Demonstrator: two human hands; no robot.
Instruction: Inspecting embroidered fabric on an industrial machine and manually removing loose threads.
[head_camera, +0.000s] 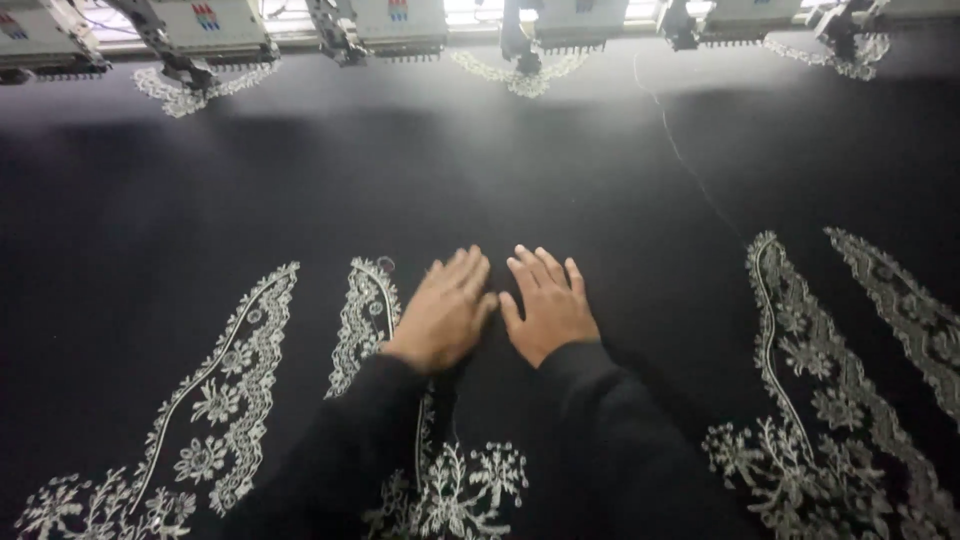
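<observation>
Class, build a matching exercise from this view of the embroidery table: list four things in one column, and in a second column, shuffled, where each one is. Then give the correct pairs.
Column one:
1. left hand
2. right hand
3. embroidery machine heads
4. loose thread

Column two:
A. in a row along the far edge of the black fabric
B. flat on plain black fabric, palm down
C. trailing from the far edge across the fabric toward the right
D. flat, beside a white floral embroidered panel

Pairs: 1-D, 2-B, 3-A, 4-C
</observation>
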